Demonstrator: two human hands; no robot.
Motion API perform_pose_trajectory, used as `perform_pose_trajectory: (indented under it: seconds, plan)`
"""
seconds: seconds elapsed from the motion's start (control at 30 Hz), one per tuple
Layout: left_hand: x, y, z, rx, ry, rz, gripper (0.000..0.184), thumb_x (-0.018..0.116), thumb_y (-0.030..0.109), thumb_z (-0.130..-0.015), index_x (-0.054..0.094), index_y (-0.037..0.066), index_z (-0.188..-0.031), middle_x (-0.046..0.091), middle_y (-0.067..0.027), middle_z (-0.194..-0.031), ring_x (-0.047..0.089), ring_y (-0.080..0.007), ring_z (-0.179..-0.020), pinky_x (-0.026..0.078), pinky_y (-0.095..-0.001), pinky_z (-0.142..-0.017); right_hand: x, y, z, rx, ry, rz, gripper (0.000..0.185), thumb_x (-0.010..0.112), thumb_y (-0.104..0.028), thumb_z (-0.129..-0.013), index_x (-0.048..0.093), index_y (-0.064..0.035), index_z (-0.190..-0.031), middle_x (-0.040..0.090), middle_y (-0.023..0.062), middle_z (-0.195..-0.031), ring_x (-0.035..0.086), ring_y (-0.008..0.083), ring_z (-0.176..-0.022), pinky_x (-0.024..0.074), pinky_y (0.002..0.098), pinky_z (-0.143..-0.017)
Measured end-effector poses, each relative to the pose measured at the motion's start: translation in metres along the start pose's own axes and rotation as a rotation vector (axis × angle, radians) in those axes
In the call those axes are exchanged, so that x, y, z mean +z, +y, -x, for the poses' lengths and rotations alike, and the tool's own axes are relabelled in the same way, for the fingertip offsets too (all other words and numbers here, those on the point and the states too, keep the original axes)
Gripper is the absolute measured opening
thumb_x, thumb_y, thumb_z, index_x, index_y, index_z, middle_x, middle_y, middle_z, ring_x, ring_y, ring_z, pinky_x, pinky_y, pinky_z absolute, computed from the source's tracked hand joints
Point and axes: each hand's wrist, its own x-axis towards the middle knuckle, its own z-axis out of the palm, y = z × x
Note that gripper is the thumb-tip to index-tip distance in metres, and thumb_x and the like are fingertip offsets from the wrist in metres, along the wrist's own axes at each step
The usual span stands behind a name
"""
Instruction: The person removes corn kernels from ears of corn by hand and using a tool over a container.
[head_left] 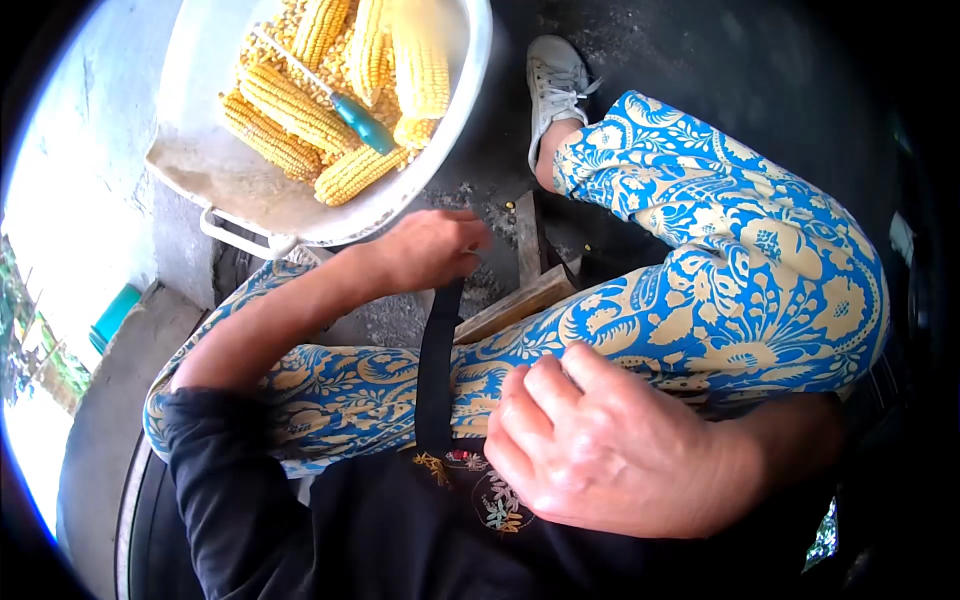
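Note:
My left hand (440,248) is stretched forward just below the rim of a large pale basin (215,165), its fingers curled and slightly blurred. A black strap (436,370) runs from my shirt up to the underside of that hand; whether the fingers grip it I cannot tell. Close to my chest, my right hand (610,440) is closed, with its back towards me and its palm hidden. In the basin lie several yellow corn cobs (295,110) on loose kernels (285,30). A screwdriver-like tool with a green handle (362,124) and thin metal shaft rests across the cobs.
My legs in blue and cream patterned trousers (740,280) spread around the space in front of me. Pieces of wood (518,305) stand between them. A white shoe (556,90) is on the dark floor (660,50). The basin has a side handle (235,235). A green object (115,315) lies at left.

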Motion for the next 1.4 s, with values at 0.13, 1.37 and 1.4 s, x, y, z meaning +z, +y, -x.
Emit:
perform_pose_trajectory:
  seconds: [0.13,1.37,1.4]
  plan:
    - [0.077,-0.059,-0.059,-0.137,0.145,-0.101,0.023,0.060,0.015,-0.078,0.057,0.006,-0.099,0.060,-0.0146,-0.096,0.061,-0.0339,-0.086,0.050,-0.0427,-0.074,0.003,0.006,0.013,0.065,0.059,0.018,0.019,0.058,-0.017,-0.077,0.061,0.0010,-0.084,0.061,0.0143,-0.082,0.059,0.0229,-0.077,0.0465,0.0336,-0.070]
    - [-0.014,-0.029,0.150,-0.693,0.656,-0.226,0.028,0.057,0.020,-0.081,0.060,0.009,-0.107,0.064,-0.0156,-0.099,0.064,-0.0309,-0.088,0.051,-0.0417,-0.073,0.350,0.157,0.088,0.987,0.984,-0.930,0.019,0.068,-0.015,-0.078,0.054,-0.0020,-0.078,0.057,0.0090,-0.065,0.055,0.0178,-0.060,0.0437,0.0314,-0.058]
    - [-0.022,-0.025,0.165,-0.714,0.712,-0.227,0.028,0.057,0.020,-0.081,0.060,0.009,-0.107,0.064,-0.0155,-0.099,0.064,-0.0308,-0.088,0.051,-0.0416,-0.074,0.345,0.159,0.085,0.987,0.993,-0.943,0.019,0.068,-0.015,-0.078,0.054,-0.0020,-0.078,0.057,0.0090,-0.065,0.055,0.0178,-0.060,0.0437,0.0314,-0.058]
